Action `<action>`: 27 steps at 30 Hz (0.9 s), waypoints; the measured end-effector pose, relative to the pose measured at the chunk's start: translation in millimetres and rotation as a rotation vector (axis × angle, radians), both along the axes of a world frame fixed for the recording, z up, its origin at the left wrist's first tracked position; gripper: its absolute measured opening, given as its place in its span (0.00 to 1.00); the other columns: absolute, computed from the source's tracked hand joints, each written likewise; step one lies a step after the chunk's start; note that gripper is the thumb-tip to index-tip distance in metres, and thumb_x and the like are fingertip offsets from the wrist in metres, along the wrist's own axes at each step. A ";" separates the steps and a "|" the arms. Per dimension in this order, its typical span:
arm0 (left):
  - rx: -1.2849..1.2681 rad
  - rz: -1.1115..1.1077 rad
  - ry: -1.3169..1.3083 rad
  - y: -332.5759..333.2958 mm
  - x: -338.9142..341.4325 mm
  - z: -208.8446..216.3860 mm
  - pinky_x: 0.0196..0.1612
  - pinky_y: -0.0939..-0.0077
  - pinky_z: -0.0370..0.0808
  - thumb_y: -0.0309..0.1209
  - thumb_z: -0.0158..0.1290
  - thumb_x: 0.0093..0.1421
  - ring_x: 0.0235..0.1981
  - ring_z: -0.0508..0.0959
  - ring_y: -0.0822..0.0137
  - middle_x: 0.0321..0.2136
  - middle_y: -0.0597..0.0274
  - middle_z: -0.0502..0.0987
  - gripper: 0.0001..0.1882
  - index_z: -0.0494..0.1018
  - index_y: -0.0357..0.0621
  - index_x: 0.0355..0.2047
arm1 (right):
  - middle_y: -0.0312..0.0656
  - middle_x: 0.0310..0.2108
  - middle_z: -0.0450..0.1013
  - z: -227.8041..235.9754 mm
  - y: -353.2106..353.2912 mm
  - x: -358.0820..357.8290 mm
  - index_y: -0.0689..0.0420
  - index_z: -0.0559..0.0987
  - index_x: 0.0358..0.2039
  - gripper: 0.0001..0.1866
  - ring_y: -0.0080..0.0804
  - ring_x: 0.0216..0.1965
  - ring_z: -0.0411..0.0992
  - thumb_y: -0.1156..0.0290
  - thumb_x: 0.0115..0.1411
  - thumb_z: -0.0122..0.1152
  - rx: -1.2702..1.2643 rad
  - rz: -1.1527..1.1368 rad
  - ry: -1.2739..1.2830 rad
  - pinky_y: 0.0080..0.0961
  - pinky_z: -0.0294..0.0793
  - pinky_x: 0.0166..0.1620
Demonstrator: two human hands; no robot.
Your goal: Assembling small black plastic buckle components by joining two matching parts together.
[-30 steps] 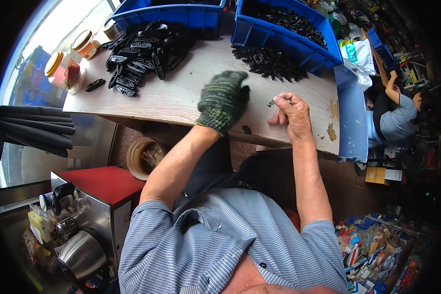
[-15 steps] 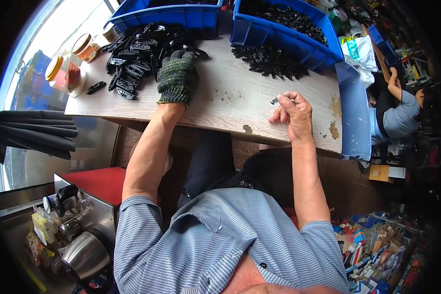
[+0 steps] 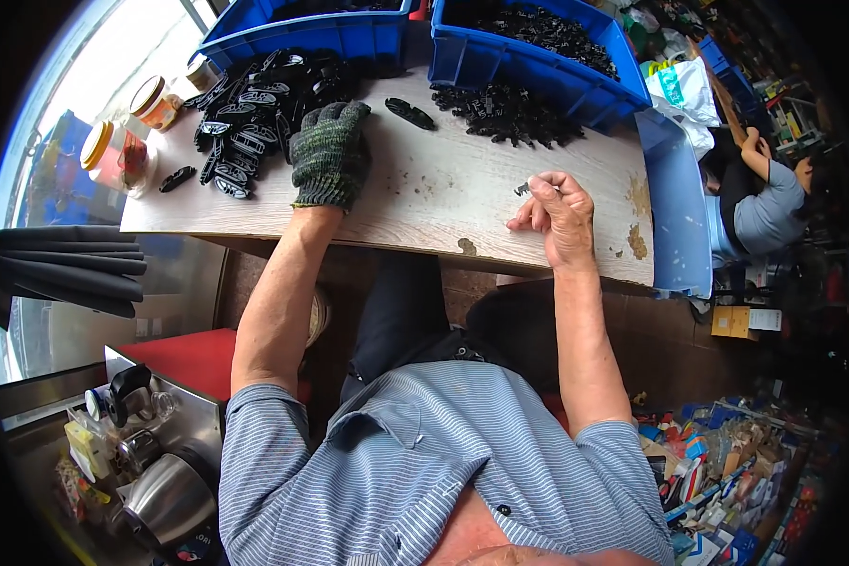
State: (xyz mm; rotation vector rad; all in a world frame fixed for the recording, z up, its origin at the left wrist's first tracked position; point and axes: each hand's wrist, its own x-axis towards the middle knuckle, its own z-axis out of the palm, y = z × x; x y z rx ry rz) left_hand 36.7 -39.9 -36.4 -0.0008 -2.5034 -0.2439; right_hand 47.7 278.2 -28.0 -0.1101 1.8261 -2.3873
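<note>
My left hand [image 3: 331, 156], in a dark green knitted glove, lies palm down at the right edge of a heap of black oval plastic parts [image 3: 251, 141]. Its fingers point away from me, slightly bent, and nothing shows in them; the palm side is hidden. Beyond it to the right, one black oval part [image 3: 410, 113] lies alone on the table. Bare and raised over the table's right half, my right hand [image 3: 563, 215] pinches a small dark toothed clip [image 3: 523, 190] between thumb and forefinger. Past that hand is a pile of small black toothed clips [image 3: 509, 115].
Two blue bins, a left one [image 3: 302, 42] and a right one [image 3: 538, 71], stand along the far side with black parts inside. Lidded jars [image 3: 113, 156] are at the left by the window. A blue panel [image 3: 679, 208] borders the table's right edge. Another person [image 3: 764, 212] sits beyond.
My left hand has drawn slightly back toward me from the heap. A single oval part now shows alone to its right. My right hand keeps the clip, almost unmoved.
</note>
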 end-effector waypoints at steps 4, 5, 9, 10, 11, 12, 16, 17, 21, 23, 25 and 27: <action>-0.033 0.103 -0.156 2.7 -2.3 6.2 0.49 0.51 0.73 0.36 0.49 0.64 0.47 0.77 0.48 0.46 0.56 0.79 0.13 0.77 0.54 0.46 | 0.33 0.11 0.66 -2.0 0.7 0.0 0.58 0.77 0.35 0.11 0.25 0.16 0.73 0.67 0.59 0.69 -0.015 0.004 0.026 0.34 0.83 0.24; -0.024 0.085 -0.123 -0.2 -4.6 1.3 0.46 0.51 0.74 0.36 0.50 0.62 0.46 0.77 0.48 0.45 0.56 0.79 0.12 0.77 0.54 0.45 | 0.33 0.11 0.66 -3.1 0.8 0.1 0.58 0.77 0.35 0.11 0.25 0.16 0.73 0.67 0.59 0.69 -0.015 0.007 0.035 0.34 0.83 0.25; -0.020 0.036 -0.128 -1.5 -5.8 2.7 0.43 0.49 0.75 0.37 0.51 0.61 0.45 0.76 0.47 0.43 0.54 0.78 0.11 0.77 0.53 0.43 | 0.33 0.12 0.66 -3.9 0.9 1.1 0.57 0.77 0.35 0.10 0.24 0.16 0.73 0.67 0.59 0.69 -0.017 -0.008 0.051 0.34 0.84 0.26; -0.018 0.032 -0.126 -1.2 -6.9 3.3 0.43 0.49 0.75 0.37 0.51 0.61 0.45 0.76 0.47 0.43 0.54 0.78 0.11 0.77 0.53 0.43 | 0.33 0.12 0.66 -4.0 0.9 1.3 0.57 0.77 0.35 0.10 0.24 0.16 0.73 0.67 0.59 0.69 -0.016 -0.011 0.053 0.34 0.84 0.26; -0.028 0.069 -0.123 -0.9 -8.5 4.1 0.43 0.49 0.75 0.37 0.51 0.62 0.44 0.76 0.46 0.42 0.52 0.78 0.11 0.77 0.52 0.42 | 0.33 0.12 0.66 -4.1 0.9 1.1 0.57 0.77 0.35 0.10 0.24 0.16 0.73 0.68 0.58 0.69 -0.015 -0.015 0.047 0.35 0.84 0.27; -0.038 0.108 -0.120 -1.3 -9.4 5.1 0.43 0.49 0.76 0.37 0.51 0.62 0.43 0.76 0.45 0.41 0.51 0.78 0.11 0.76 0.51 0.42 | 0.33 0.12 0.67 -4.0 0.7 1.2 0.57 0.76 0.35 0.10 0.24 0.17 0.73 0.68 0.58 0.69 -0.016 -0.017 0.040 0.35 0.84 0.27; 0.019 0.092 -0.314 -10.6 -18.1 11.5 0.42 0.51 0.77 0.39 0.48 0.63 0.40 0.80 0.44 0.38 0.46 0.79 0.14 0.78 0.48 0.41 | 0.33 0.12 0.66 -4.0 -0.6 2.2 0.58 0.76 0.35 0.11 0.24 0.16 0.73 0.68 0.58 0.69 -0.020 -0.028 0.067 0.36 0.85 0.28; -0.016 0.062 -0.321 -13.7 -19.0 12.4 0.41 0.52 0.78 0.41 0.48 0.63 0.38 0.81 0.46 0.36 0.46 0.80 0.15 0.80 0.47 0.37 | 0.33 0.12 0.66 -4.3 -2.0 2.1 0.58 0.76 0.34 0.11 0.24 0.16 0.73 0.68 0.58 0.69 -0.028 -0.030 0.068 0.36 0.85 0.29; -0.076 -0.029 -0.322 4.3 -9.0 27.8 0.38 0.52 0.79 0.44 0.49 0.62 0.34 0.82 0.47 0.29 0.47 0.81 0.18 0.80 0.45 0.28 | 0.34 0.12 0.66 -3.8 -0.9 3.0 0.58 0.76 0.34 0.11 0.24 0.16 0.72 0.68 0.59 0.68 -0.025 -0.060 0.062 0.36 0.85 0.29; -0.086 -0.023 -0.347 1.2 -8.8 27.7 0.37 0.52 0.79 0.43 0.49 0.62 0.33 0.82 0.47 0.29 0.48 0.81 0.16 0.81 0.46 0.31 | 0.34 0.12 0.66 -3.0 -2.9 2.9 0.58 0.75 0.34 0.11 0.25 0.16 0.72 0.68 0.59 0.68 -0.030 -0.060 0.056 0.36 0.85 0.29; -0.094 -0.019 -0.373 1.1 -7.0 25.9 0.36 0.51 0.78 0.41 0.49 0.63 0.33 0.82 0.47 0.28 0.48 0.81 0.15 0.81 0.47 0.34 | 0.34 0.12 0.66 -2.9 -3.1 2.9 0.58 0.75 0.34 0.10 0.25 0.16 0.72 0.68 0.59 0.68 -0.033 -0.062 0.050 0.36 0.85 0.29; 0.058 -0.053 -0.225 4.5 -0.4 20.7 0.36 0.50 0.77 0.37 0.49 0.63 0.33 0.82 0.47 0.28 0.49 0.81 0.12 0.79 0.50 0.41 | 0.34 0.12 0.66 -3.5 -3.1 3.4 0.58 0.75 0.34 0.11 0.25 0.16 0.72 0.68 0.59 0.68 -0.025 -0.068 0.060 0.35 0.84 0.28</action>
